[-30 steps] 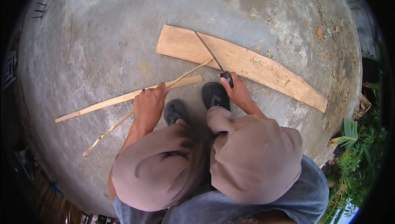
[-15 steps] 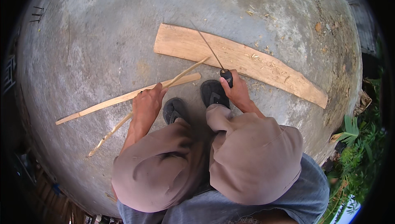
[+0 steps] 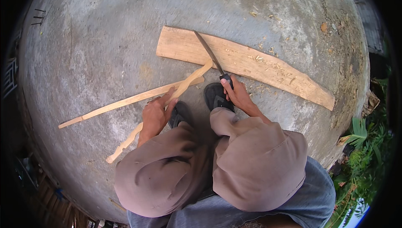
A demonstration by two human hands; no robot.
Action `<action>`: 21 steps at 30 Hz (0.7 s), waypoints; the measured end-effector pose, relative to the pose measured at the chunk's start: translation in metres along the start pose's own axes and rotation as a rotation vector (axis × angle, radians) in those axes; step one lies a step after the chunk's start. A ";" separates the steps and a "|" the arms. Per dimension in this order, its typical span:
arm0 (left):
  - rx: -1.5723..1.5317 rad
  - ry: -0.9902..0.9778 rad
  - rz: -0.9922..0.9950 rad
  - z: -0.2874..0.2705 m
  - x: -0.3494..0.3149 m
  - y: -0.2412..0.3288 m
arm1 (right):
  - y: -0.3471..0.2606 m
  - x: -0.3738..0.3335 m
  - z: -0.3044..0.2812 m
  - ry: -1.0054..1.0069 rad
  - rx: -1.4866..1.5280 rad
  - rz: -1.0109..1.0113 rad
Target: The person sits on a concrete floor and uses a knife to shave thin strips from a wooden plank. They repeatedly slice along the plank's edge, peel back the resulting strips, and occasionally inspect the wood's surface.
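My left hand [image 3: 155,113] is closed around a wavy, pale wooden strip [image 3: 190,79]. The strip slants up to the right, and its far end meets the near edge of a wide wooden board [image 3: 238,54] lying on the concrete. In my right hand [image 3: 236,92] is the black handle of a long-bladed knife [image 3: 205,43]. Its blade points up and left across the board, close by the strip's far end. A second, straighter wooden strip [image 3: 121,101] lies on the ground, passing beneath the held one.
Wood shavings [image 3: 259,58] are scattered on the board and around it. My sandalled feet [image 3: 217,96] stand between the hands and my knees. Green plants [image 3: 364,152] border the concrete floor [image 3: 109,31] at right. Thin metal rods [image 3: 39,16] show at the far left.
The held strip has turned, so its broader wavy face now shows, and my left hand has shifted slightly with it. The knife has rolled from edge-on to show its blade's side.
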State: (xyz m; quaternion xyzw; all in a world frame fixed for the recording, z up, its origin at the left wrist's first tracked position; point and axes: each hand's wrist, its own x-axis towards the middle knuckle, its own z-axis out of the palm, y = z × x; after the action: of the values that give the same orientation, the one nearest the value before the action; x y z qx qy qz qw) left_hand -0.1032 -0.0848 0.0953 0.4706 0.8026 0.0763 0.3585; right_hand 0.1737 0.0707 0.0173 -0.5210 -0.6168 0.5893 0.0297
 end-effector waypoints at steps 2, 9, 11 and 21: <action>0.043 0.059 0.031 0.005 -0.001 -0.001 | -0.003 0.000 -0.002 -0.013 -0.022 0.016; 0.049 -0.035 -0.046 -0.018 -0.001 0.025 | 0.011 0.003 0.002 0.131 -0.227 -0.208; -0.012 0.016 -0.003 -0.020 -0.001 0.019 | 0.001 -0.001 0.005 0.168 -0.243 -0.256; 0.131 0.007 0.047 -0.043 0.006 0.039 | -0.033 -0.016 -0.001 0.179 -0.170 -0.284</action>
State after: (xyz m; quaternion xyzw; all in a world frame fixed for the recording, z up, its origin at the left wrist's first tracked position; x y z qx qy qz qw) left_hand -0.1055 -0.0493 0.1419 0.5115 0.7959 0.0338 0.3222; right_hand 0.1619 0.0685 0.0519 -0.4797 -0.7265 0.4764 0.1231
